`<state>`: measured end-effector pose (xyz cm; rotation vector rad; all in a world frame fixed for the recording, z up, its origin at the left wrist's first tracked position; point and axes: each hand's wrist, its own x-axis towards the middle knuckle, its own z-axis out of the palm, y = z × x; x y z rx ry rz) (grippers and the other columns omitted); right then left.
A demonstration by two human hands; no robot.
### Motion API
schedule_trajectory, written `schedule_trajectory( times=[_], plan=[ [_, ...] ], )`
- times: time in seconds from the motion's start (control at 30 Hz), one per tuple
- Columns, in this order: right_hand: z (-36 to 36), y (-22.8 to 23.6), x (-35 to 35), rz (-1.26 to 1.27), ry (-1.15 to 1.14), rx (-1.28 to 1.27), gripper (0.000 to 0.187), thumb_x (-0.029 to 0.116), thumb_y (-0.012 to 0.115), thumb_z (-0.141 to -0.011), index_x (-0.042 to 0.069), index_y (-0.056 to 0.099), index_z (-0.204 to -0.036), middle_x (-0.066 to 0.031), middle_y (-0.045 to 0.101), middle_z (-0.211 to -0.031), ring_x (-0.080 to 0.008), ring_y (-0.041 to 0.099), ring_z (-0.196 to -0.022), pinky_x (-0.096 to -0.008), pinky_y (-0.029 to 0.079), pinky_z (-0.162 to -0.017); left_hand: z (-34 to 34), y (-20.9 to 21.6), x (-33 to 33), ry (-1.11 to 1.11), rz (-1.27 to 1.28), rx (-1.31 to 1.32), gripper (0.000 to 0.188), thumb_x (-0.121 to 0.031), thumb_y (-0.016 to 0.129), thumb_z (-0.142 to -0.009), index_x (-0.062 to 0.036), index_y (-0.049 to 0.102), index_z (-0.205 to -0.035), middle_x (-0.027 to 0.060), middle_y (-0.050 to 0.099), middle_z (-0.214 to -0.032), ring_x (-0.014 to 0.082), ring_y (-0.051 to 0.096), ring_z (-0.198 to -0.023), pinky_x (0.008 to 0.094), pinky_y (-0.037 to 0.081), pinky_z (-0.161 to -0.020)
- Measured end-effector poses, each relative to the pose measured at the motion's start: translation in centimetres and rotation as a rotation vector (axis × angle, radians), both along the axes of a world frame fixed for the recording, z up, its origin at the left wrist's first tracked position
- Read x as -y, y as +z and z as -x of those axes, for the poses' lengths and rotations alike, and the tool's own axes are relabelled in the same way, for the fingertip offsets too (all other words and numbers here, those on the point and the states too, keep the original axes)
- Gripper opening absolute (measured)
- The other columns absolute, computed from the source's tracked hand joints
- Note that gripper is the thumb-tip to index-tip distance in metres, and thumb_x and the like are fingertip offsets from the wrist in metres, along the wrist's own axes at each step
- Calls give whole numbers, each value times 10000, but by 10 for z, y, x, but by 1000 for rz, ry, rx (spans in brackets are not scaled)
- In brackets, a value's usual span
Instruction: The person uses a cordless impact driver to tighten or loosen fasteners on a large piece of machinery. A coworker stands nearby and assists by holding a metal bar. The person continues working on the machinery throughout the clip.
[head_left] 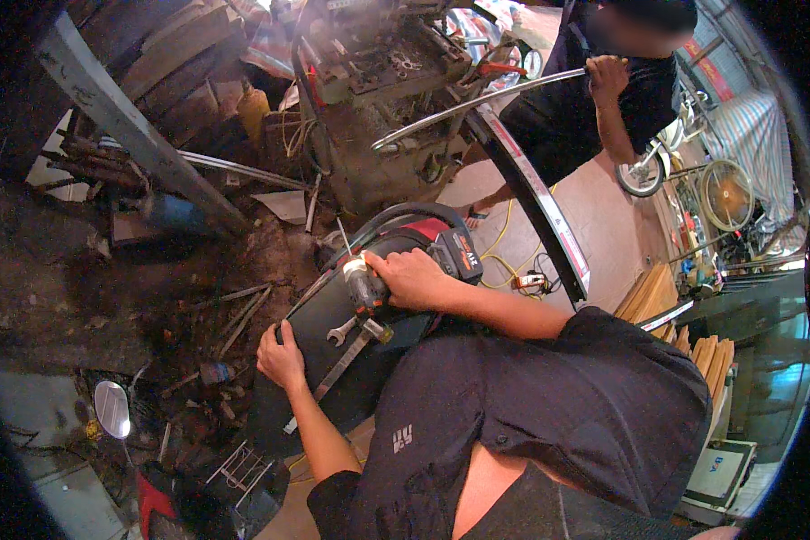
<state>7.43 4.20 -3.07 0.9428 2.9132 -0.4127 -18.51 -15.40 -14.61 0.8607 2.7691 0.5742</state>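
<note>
My right hand is closed around a black cordless drill. Its lit front and thin bit point toward the far side, and its battery shows beyond my wrist. Beneath the drill lies a broad black surface that looks like a seat. My left hand rests on its left edge, thumb apart from the fingers, holding nothing visible. Between my hands lie an open-ended wrench and a flat metal bar with a yellowish block at its upper end.
Another person at the far right grips a curved metal tube. A long dark beam slants near them. Yellow cable crosses the floor. Scrap metal lies left, near a round mirror. Wooden boards stand right.
</note>
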Motion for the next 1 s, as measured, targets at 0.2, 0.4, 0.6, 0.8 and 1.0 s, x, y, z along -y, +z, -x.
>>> schedule_trajectory(
  times=[0.2, 0.4, 0.6, 0.8, 1.0],
  plan=[
    [1, 3, 0, 39, -11, 21, 853, 359, 796, -827, 103, 419, -1548, -167, 724, -1015, -374, 722, -908, -520, 555, -759, 2, -4, 1, -1, -1, 0, 553, -571, 576, -1021, -103, 747, -1260, 95, 703, -1355, 333, 613, -1268, 516, 419, -1077],
    [0, 2, 0, 32, -14, 3, 878, 200, 799, -768, 87, 411, -1547, -158, 718, -1027, -363, 717, -935, -495, 548, -759, 3, -4, -2, -13, 4, 51, 559, -580, 575, -1020, -112, 742, -1276, 97, 695, -1369, 337, 608, -1274, 540, 405, -1092],
    [-1, 4, -1, 61, -21, 27, 853, 203, 780, -784, 70, 417, -1544, -167, 714, -1032, -366, 710, -949, -493, 542, -769, 2, -2, -1, -13, 13, 33, 570, -587, 576, -1017, -110, 742, -1282, 104, 694, -1369, 348, 610, -1268, 543, 415, -1084],
    [0, 4, -1, 61, -25, 28, 848, 207, 778, -790, 71, 415, -1545, -166, 713, -1044, -367, 705, -966, -492, 537, -786, 1, -3, 0, -9, 4, 20, 557, -575, 583, -1016, -110, 744, -1277, 107, 696, -1366, 346, 610, -1269, 531, 416, -1088],
    [0, 5, -1, 75, -33, 40, 866, 228, 789, -786, 82, 409, -1550, -162, 714, -1050, -365, 708, -973, -487, 535, -796, 2, -4, 0, -9, -14, 29, 552, -569, 590, -1014, -107, 744, -1273, 111, 702, -1353, 351, 613, -1264, 532, 421, -1080]
  ],
)
